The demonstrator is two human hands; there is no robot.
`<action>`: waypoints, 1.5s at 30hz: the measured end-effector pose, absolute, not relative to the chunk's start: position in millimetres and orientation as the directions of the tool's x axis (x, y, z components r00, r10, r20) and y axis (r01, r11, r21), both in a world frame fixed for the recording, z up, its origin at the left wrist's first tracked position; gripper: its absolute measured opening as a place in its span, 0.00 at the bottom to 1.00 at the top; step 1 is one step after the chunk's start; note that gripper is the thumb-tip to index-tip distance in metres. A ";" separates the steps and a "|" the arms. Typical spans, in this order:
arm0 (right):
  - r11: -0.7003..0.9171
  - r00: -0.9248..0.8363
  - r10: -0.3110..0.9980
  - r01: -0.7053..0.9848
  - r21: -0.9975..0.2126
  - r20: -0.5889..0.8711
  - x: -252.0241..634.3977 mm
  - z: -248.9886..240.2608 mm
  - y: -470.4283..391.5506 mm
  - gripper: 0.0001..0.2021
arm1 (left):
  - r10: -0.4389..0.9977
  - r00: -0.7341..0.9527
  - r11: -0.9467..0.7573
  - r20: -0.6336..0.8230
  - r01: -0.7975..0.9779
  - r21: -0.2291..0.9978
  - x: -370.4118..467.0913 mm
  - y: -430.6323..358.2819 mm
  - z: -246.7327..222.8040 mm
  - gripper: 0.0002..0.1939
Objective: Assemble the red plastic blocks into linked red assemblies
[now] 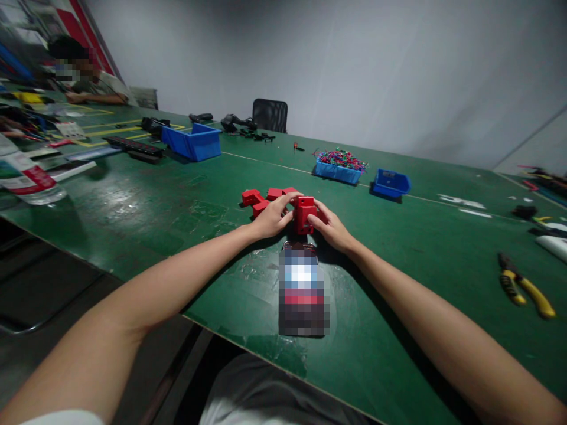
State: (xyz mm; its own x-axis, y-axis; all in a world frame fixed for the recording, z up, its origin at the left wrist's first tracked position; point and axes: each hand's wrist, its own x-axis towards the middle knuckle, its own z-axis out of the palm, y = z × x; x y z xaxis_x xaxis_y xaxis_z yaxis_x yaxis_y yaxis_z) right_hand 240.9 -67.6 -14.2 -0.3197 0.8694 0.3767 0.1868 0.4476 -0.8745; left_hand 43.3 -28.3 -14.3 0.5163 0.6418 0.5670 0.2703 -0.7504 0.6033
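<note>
A red plastic block (305, 217) with a small hole near its top stands upright between my hands, just above the green table. My right hand (334, 229) grips it from the right, its thumb pressed on the front face. At the block's left side, my left hand (271, 218) has curved fingers, with the index at the upper edge and the thumb close to the side. Several more red blocks (251, 197) lie loose beside and behind my left hand, some partly hidden by it. A phone (301, 295) with a blurred screen lies flat in front of my wrists.
Yellow-handled pliers (522, 286) lie to the right. Farther back stand a blue bin (192, 141), a blue tray (337, 173) of small colourful pieces and another blue tray (390, 184). A plastic bottle (29, 177) is at left; a person (97, 82) sits at far left.
</note>
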 end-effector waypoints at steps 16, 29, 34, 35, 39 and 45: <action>0.386 -0.342 0.880 0.104 -0.917 0.331 241.2 -14.0 -68.2 0.36 | 0.691 0.571 -0.606 0.444 0.123 0.786 42.0 -32.4 -12.2 0.25; 0.384 -0.330 0.890 0.168 -0.908 0.315 240.9 -13.1 -68.7 0.35 | 0.689 0.599 -0.602 0.408 0.159 0.782 44.3 -38.4 -9.7 0.29; 0.399 -0.349 0.877 0.149 -0.905 0.329 239.5 -11.4 -69.8 0.32 | 0.703 0.600 -0.573 0.381 0.161 0.803 44.6 -38.7 -6.6 0.29; 0.404 -0.351 0.875 0.150 -0.902 0.334 239.4 -11.6 -69.7 0.31 | 0.703 0.604 -0.568 0.377 0.158 0.808 44.7 -38.8 -5.9 0.29; 0.418 -0.357 0.869 0.157 -0.895 0.343 239.2 -13.1 -69.1 0.30 | 0.691 0.616 -0.581 0.377 0.165 0.797 44.5 -38.2 -3.3 0.28; 0.454 -0.360 0.858 0.199 -0.869 0.366 237.5 -11.8 -71.1 0.30 | 0.688 0.623 -0.606 0.372 0.210 0.767 43.5 -37.2 -1.9 0.28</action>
